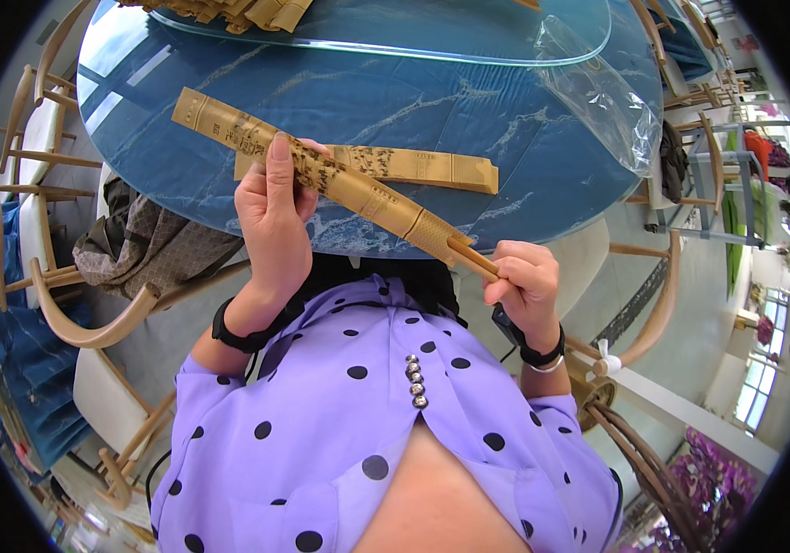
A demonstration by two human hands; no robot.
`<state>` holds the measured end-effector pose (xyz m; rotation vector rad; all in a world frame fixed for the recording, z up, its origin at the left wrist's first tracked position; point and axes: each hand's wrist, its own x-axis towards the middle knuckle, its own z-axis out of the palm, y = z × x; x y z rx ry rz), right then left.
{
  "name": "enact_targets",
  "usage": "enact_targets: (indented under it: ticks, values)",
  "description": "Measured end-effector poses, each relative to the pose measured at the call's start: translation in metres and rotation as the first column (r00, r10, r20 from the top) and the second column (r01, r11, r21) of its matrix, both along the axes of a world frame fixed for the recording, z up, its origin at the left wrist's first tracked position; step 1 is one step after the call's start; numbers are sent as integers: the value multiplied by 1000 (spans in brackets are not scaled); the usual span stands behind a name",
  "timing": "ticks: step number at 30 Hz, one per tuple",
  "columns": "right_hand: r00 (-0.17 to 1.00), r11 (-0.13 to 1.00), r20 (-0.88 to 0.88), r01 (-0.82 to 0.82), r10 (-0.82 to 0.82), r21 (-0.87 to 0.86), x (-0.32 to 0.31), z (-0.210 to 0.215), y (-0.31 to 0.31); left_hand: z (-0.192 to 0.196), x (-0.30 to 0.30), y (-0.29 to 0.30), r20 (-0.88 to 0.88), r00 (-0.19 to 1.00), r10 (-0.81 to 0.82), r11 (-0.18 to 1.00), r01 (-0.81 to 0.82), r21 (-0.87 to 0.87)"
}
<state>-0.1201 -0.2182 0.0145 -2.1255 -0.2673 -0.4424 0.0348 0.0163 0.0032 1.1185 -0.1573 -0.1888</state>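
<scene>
Nearest to us, on our own side of the paper sleeve (pixel 372 205), we are wearing a lilac shirt (pixel 321 415) with black dots, and a dark band (pixel 240 335) is circling our left wrist. We are holding the long, tan, dark-printed sleeve aslant over the tabletop (pixel 413 106), its lower end pointing toward our right. Our left hand (pixel 275 214) is gripping it left of its middle, the fingers pinching it with the thumb pressing on top. Our right hand (pixel 526 284) is meeting its lower end, the fingers pressed together and pinching the thin wooden sticks (pixel 478 261) that are jutting out there. Just beyond and beneath the sleeve, a second sleeve (pixel 427 168) is lying on the blue, white-veined tabletop, partly covered by it and by our left hand. To the left of the held sleeve, a patterned brown bag (pixel 151 241) is resting at a wooden chair (pixel 105 329); to its right, another curved chair (pixel 662 309) is standing. Farther past the sleeve, a crumpled clear plastic bag (pixel 611 112) is spreading toward the right, a glass disc (pixel 468 60) is showing its curved edge, and a heap of tan wrappers (pixel 229 11) is sitting upper left.
</scene>
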Motion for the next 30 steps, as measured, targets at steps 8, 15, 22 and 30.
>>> enact_targets:
  ticks: [8, 15, 22, 30]
  values:
    - [1000, 997, -1, 16, -16, -71, -1, -2, 3, 1, 0, -2, -29, 1000, 5, 999, -4, 39]
    - [995, 981, 29, 97, -94, -167, -2, 7, 7, 8, 1, -1, -1, 1000, -11, 999, 11, 34]
    - [996, 959, 15, 91, -91, -267, -9, 11, 8, 8, 3, -2, 4, 998, -56, 997, 55, 49]
    - [990, 915, 32, 140, -138, -379, -10, 14, 14, 7, 2, -2, 25, 997, -71, 994, 69, 85]
